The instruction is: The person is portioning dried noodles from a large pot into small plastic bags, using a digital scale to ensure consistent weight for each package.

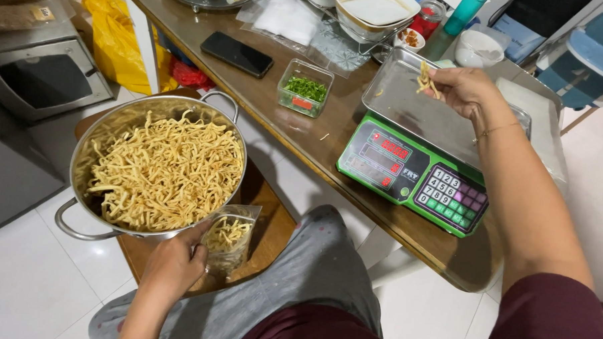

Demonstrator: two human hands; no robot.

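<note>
A: Step in hand, as I judge it: portioning fried noodle sticks by weight. The right hand point(460, 89) sits over the steel tray point(406, 106) of the green digital scale point(408, 169), fingers point(438, 78) pinched narrow on a small tuft of noodles point(425, 78).

B: And the left?

A: The left hand point(174, 261) grips a clear plastic bag point(229, 242), part filled with the same sticks, fingers closed around its neck. It rests on the wooden stool point(267, 234) at 6 o'clock from the big steel pot point(158, 168).

B: Bulk stock?

A: In the pot, heaped: pale gold, crinkled, dry-looking, brittle strands. Pot walls are polished and reflective, with two loop handles.

B: The next move calls for what?

A: A judgement only: a light pinch, since the strands look apt to snap, and a steady bag mouth.

B: Surroundings?

A: A brown glossy bench point(300, 129) carries the scale. At 10 o'clock from the scale stands a clear tub of chopped greens point(305, 89); further on lies a flat black phone point(236, 53).
</note>
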